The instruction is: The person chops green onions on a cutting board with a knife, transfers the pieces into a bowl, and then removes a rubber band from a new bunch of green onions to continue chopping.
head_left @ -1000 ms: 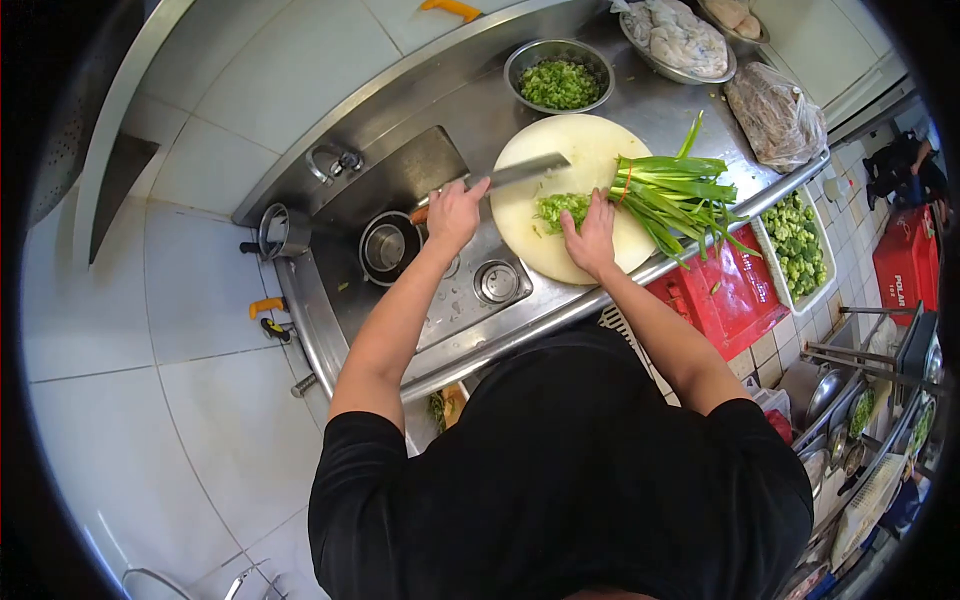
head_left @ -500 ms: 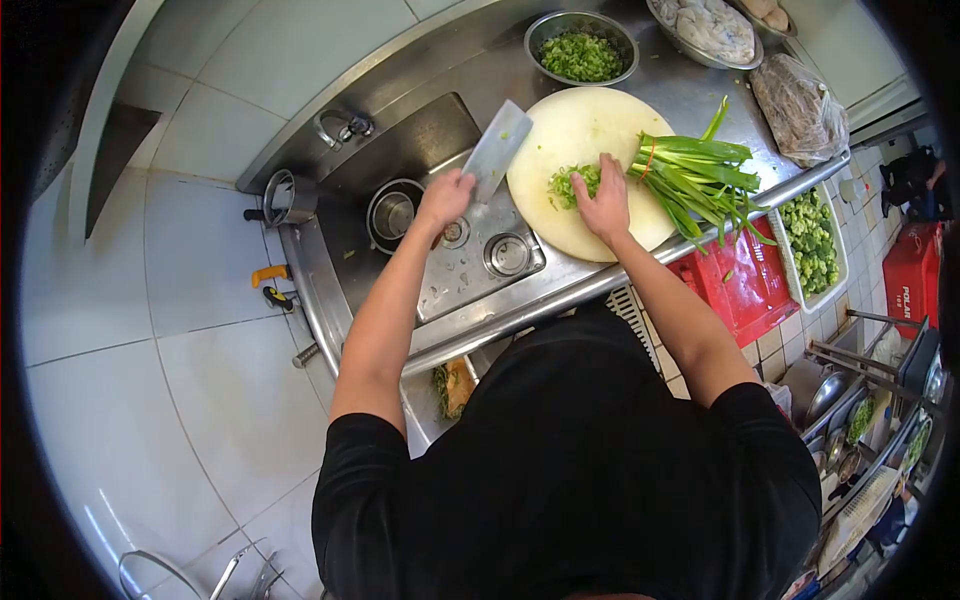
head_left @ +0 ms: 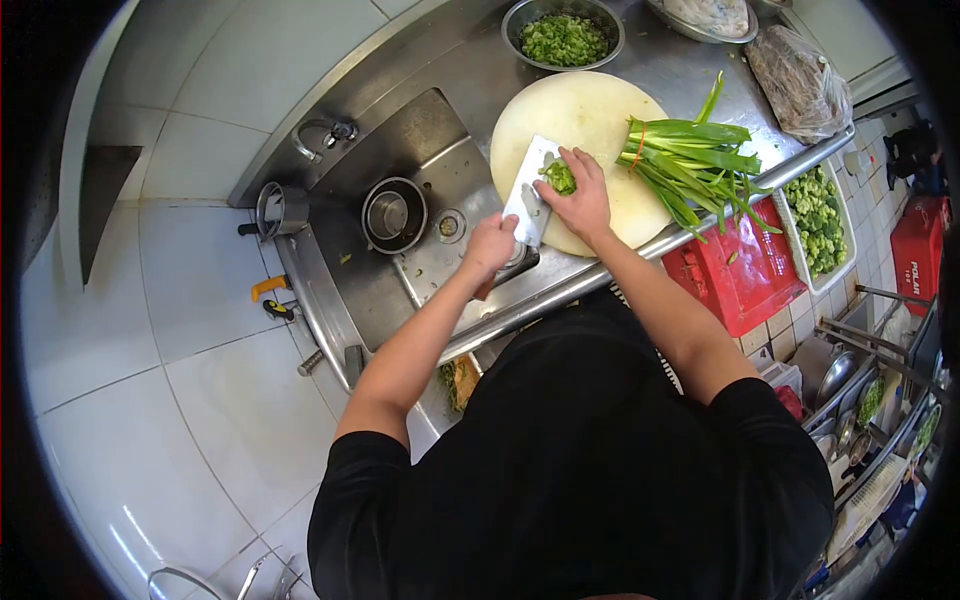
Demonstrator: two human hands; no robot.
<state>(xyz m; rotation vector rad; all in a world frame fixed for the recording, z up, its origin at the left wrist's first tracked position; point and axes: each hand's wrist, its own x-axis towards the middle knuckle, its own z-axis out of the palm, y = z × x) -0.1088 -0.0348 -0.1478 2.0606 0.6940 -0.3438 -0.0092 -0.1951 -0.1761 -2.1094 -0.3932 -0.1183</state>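
My left hand (head_left: 490,243) is closed around the handle of a cleaver (head_left: 526,200), whose broad blade lies flat and low over the near left part of a round white cutting board (head_left: 510,110). A small heap of chopped scallions (head_left: 559,179) sits on the blade. Against that heap rests my right hand (head_left: 585,197), its fingers stretched out and the thumb apart, cupping the pieces from the right. On the board's right side lies a bunch of long scallions (head_left: 690,160) tied with a red band, the green ends hanging past the counter edge.
Behind the board stands a metal bowl (head_left: 508,38) of chopped greens. To the left is a steel sink (head_left: 350,290) with a pot (head_left: 420,215) inside. A plastic-wrapped bundle (head_left: 795,85) lies at the right. Below the edge are a red crate (head_left: 735,285) and a white basket of broccoli (head_left: 850,250).
The cleaver has come down from upright beside the board to lie flat on its near left part. The chopped scallions are now on the blade, with my right hand moved left against them.
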